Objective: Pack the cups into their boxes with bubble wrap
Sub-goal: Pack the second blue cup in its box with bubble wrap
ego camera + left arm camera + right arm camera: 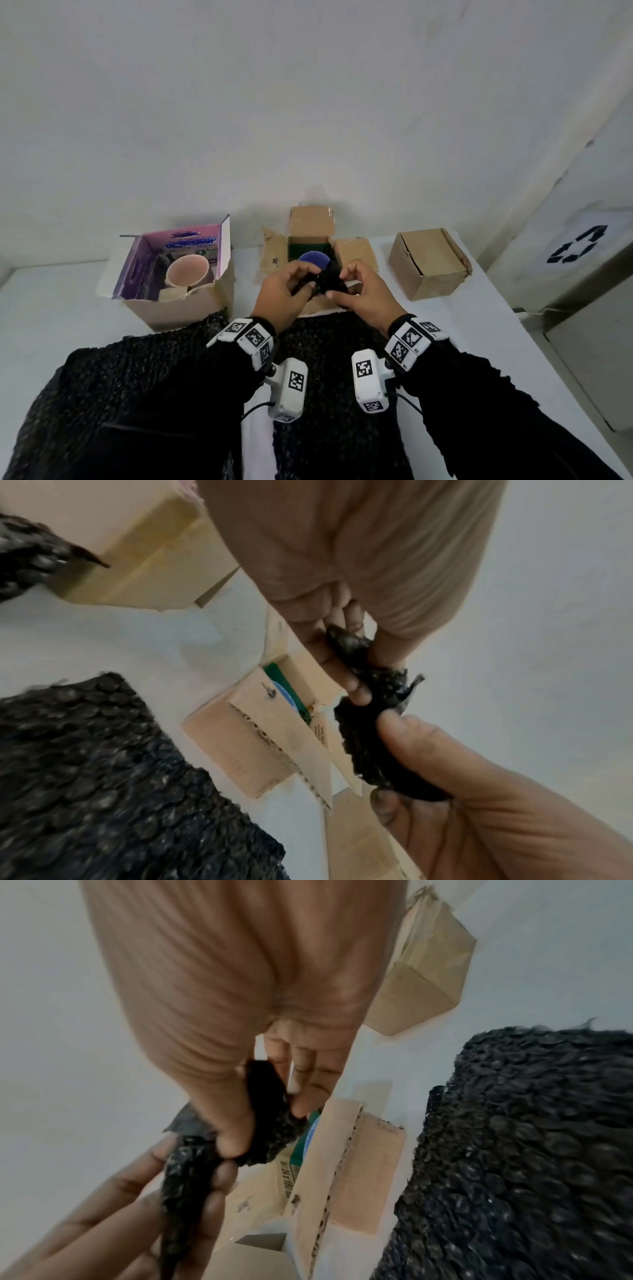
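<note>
A white table (pixel 51 308) is carrying three boxes along a pale wall, while a large sheet of black bubble wrap (pixel 144 377) is lying across its near edge under the person's forearms. At the left, a pink-printed box (pixel 178 301) is standing open with a pale pink cup (pixel 187 271) upright inside; at the right, a plain brown box (pixel 428 270) is sitting with its flaps folded down. Between them, an open cardboard box (pixel 352 251) is holding a blue cup (pixel 313 261), mouth upward. Directly over its near edge, the left hand (pixel 284 291) and right hand (pixel 366 294) are pinching a small wad of black bubble wrap (pixel 325 286) between curled fingers and thumbs, one at each end. The wad's long axis is running hand to hand, and the blue cup is lying just beyond and below the fingertips, about equally near both hands, so the packing move appears to be forward and down
</note>
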